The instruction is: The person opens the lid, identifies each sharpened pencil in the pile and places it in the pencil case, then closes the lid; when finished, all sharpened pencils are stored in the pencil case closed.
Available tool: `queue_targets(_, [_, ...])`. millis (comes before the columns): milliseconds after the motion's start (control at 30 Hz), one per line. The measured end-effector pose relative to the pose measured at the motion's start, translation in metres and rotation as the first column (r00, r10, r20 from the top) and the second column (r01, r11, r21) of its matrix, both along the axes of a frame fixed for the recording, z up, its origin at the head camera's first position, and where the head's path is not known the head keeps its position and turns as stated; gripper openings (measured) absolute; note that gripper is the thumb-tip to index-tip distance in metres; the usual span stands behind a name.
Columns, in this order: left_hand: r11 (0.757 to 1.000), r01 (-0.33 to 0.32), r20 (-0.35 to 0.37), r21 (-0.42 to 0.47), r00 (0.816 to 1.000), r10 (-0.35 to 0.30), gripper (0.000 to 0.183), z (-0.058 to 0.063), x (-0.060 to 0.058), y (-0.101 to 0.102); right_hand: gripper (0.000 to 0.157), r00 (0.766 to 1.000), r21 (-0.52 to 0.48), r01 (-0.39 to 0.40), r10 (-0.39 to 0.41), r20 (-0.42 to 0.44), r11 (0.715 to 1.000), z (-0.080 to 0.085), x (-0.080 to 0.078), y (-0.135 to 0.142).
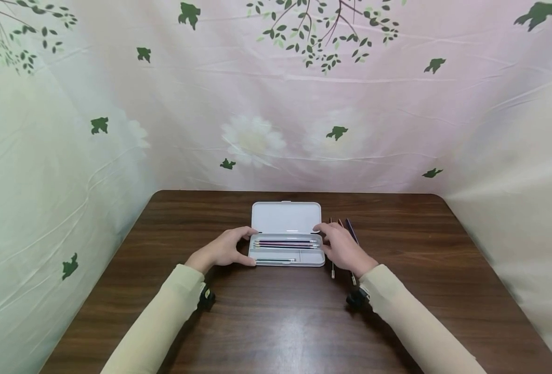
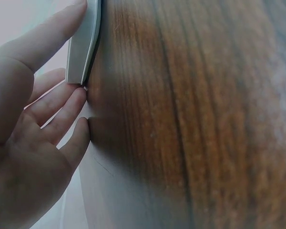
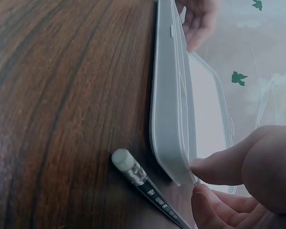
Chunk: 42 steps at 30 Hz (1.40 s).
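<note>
A white pencil case [image 1: 311, 256] lies on the table with its lid [image 1: 286, 218] folded back, away from me. Several pencils [image 1: 285, 244] fill its rear compartment, and a green pencil [image 1: 276, 259] rests in the front one. My left hand [image 1: 222, 250] grips the left end, thumb at the near corner and fingers toward the hinge. At the opposite end, my right hand [image 1: 343, 248] holds the case's edge between thumb and fingers. In the right wrist view, a black pencil [image 3: 157, 198] with a white eraser lies beside the case.
Several loose pencils [image 1: 349, 228] lie on the dark wooden table [image 1: 285, 317] to the right of the case, partly under my right hand. A printed cloth [image 1: 285, 104] with leaves and birds hangs behind the table and along both sides.
</note>
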<state>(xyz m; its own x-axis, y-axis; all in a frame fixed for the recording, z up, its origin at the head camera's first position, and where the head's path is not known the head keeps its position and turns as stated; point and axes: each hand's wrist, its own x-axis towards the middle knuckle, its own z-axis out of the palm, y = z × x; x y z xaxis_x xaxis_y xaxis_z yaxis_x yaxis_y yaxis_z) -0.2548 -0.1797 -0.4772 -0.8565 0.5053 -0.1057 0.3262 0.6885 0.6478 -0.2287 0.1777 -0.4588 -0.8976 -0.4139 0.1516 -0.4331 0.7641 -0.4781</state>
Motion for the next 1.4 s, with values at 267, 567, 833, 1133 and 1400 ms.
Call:
queue_targets(267, [1.0, 0.011, -0.007, 0.01, 1.0, -0.011, 0.083, 0.003, 0.002, 0.0, 0.054, 1.0, -0.015, -0.019, 0.019, 0.015, 1.0, -0.001, -0.003, 0.0])
queue_targets(567, [1.0, 0.011, -0.001, 0.025, 1.0, -0.011, 0.084, 0.004, 0.004, 0.001, 0.075, 0.999, -0.027, -0.027, 0.028, 0.046, 0.999, 0.001, -0.007, -0.002])
queue_targets(833, [1.0, 0.003, -0.005, 0.003, 1.0, -0.003, 0.083, 0.004, 0.003, 0.002, 0.093, 0.998, -0.091, -0.025, 0.031, 0.062, 0.996, -0.004, -0.012, 0.002])
queue_targets(1133, [1.0, -0.001, -0.005, 0.016, 1.0, 0.001, 0.083, 0.004, 0.003, 0.002, 0.108, 0.999, -0.166, -0.014, 0.021, 0.038, 0.986, -0.007, -0.013, 0.002])
queue_targets(1400, [0.999, -0.006, -0.01, 0.039, 1.0, 0.006, 0.084, 0.002, 0.003, 0.001, 0.122, 1.0, -0.186, 0.01, -0.006, 0.021, 0.983, -0.008, -0.013, 0.001])
